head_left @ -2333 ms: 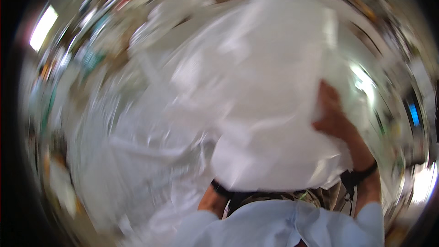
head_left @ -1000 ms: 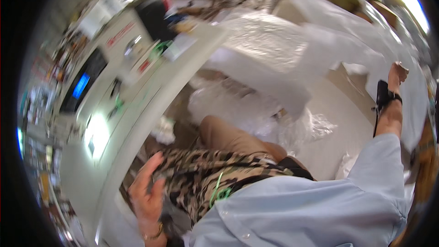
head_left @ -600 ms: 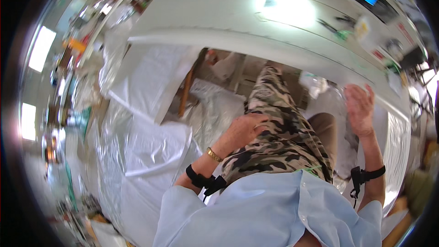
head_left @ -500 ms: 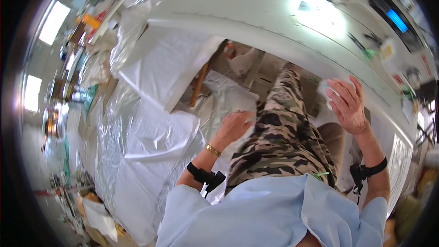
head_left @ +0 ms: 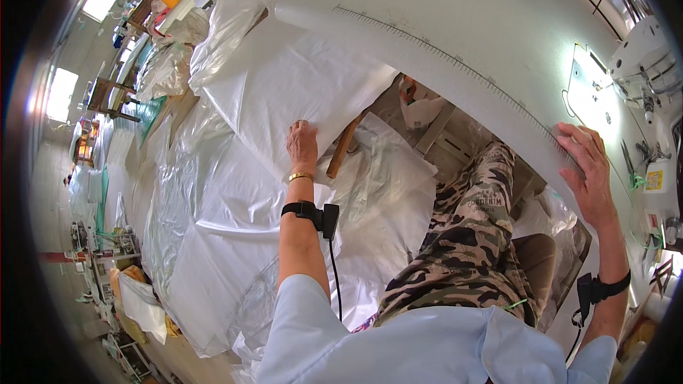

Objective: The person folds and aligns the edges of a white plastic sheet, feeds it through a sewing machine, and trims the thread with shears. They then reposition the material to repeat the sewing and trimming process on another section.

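To the left, my left hand (head_left: 302, 146) is on a smooth white sheet (head_left: 284, 71) near its lower corner, its fingers curled and pressed onto the material. How much of the sheet lies between the fingers is hidden. My right hand (head_left: 587, 171) rests with spread fingers on the near edge of a pale sewing table (head_left: 455, 0), beside the ruler scale (head_left: 455, 60) marked along it. Nothing shows in that hand. Below the white sheet, more shiny white sheeting (head_left: 235, 199) hangs and spreads down beside my legs.
At the right stands a white sewing machine (head_left: 647, 57), with a lit metal plate (head_left: 590, 89) before it. Tweezers (head_left: 627, 163) and a white container with a yellow label (head_left: 655, 178) lie nearby. A wooden bar (head_left: 343, 149) slants beneath the table gap. Clear plastic (head_left: 178, 149) drapes at left.
My left hand has gone from beside my lap up and left onto the white sheet. My right hand has come down on the table edge. The view has shifted.
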